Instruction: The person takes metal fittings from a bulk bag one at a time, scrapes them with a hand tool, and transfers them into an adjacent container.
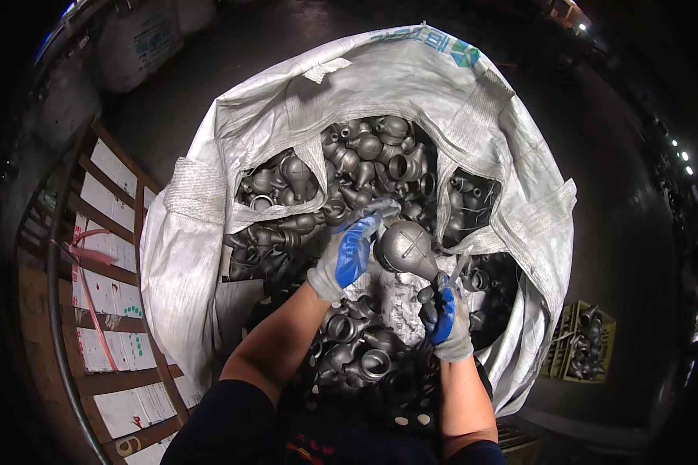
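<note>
A round grey metal casting with a cross mark on its face is held between my two gloved hands above the open white bulk bag. My left hand, in a grey and blue glove, is closed at the casting's upper left side. My right hand, gloved the same way, is closed around the casting's narrow lower right end. Many similar grey castings lie in the bag beyond my hands, and more lie nearer to me, below my wrists.
A wooden crate or rack with white cartons stands at the left. At the lower right a yellow-green crate holds more castings. White straps cross the bag's opening. A pale wrapped bundle lies under the held casting.
</note>
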The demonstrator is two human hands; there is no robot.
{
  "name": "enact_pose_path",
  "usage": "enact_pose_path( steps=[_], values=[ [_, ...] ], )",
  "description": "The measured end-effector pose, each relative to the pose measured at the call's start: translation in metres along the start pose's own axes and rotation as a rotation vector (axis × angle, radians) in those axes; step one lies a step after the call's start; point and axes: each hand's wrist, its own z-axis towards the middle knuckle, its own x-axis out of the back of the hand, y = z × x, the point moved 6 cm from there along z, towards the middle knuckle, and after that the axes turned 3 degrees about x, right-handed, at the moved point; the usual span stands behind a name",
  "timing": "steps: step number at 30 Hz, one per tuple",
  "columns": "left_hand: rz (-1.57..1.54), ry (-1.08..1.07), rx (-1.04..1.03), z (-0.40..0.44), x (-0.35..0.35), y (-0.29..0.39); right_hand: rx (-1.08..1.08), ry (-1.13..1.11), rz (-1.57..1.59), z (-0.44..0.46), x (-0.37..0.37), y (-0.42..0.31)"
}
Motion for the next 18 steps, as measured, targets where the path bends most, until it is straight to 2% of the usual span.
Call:
enact_pose_path(
  steps=[1, 3, 4, 5, 6, 7, 9, 10, 11, 12, 14, 15, 16, 17, 18],
  values=[
    [-0.028, -0.002, 0.048, 0.0, 0.001, -0.002, 0.0, 0.004, 0.0, -0.001, -0.001, -0.001],
    [-0.461, 0.08, 0.248, 0.0, -0.002, -0.007, 0.016, 0.007, -0.167, -0.004, -0.004, -0.006],
    [-0.463, 0.08, 0.25, -0.002, -0.005, -0.002, 0.016, 0.009, -0.168, -0.002, 0.002, -0.002],
    [-0.257, 0.088, 0.19, -0.003, -0.004, 0.006, 0.141, -0.029, -0.423, 0.002, 0.007, -0.004],
    [-0.05, 0.094, 0.128, -0.004, -0.002, 0.013, 0.203, -0.049, -0.55, 0.003, 0.008, -0.004],
    [-0.05, 0.09, 0.131, -0.004, 0.002, 0.008, 0.268, -0.062, -0.676, 0.003, 0.005, -0.008],
    [-0.097, 0.194, 0.315, -0.008, 0.017, -0.017, -0.044, 0.092, -0.212, 0.004, 0.008, 0.001],
    [-0.097, 0.186, 0.318, -0.009, 0.018, -0.017, -0.04, 0.1, -0.209, 0.005, 0.012, 0.001],
    [0.142, 0.156, 0.253, -0.01, 0.019, -0.011, -0.105, 0.038, -0.148, 0.007, 0.014, 0.008],
    [0.222, 0.117, 0.142, -0.009, 0.016, -0.008, -0.169, -0.025, -0.085, 0.007, 0.014, 0.013],
    [0.378, 0.063, -0.089, -0.01, 0.007, 0.001, -0.131, -0.045, -0.05, 0.004, 0.015, 0.015],
    [0.39, 0.093, 0.055, -0.01, 0.009, -0.004, -0.098, -0.049, 0.05, 0.004, 0.015, 0.015],
    [0.437, 0.083, 0.064, -0.013, 0.009, 0.0, -0.072, -0.068, 0.151, 0.006, 0.012, 0.019],
    [0.495, 0.073, 0.037, -0.018, 0.009, 0.006, -0.125, -0.101, 0.116, 0.01, 0.017, 0.028],
    [0.547, 0.089, 0.006, -0.025, 0.013, 0.014, -0.282, -0.104, 0.021, 0.016, 0.02, 0.037]
  ],
)
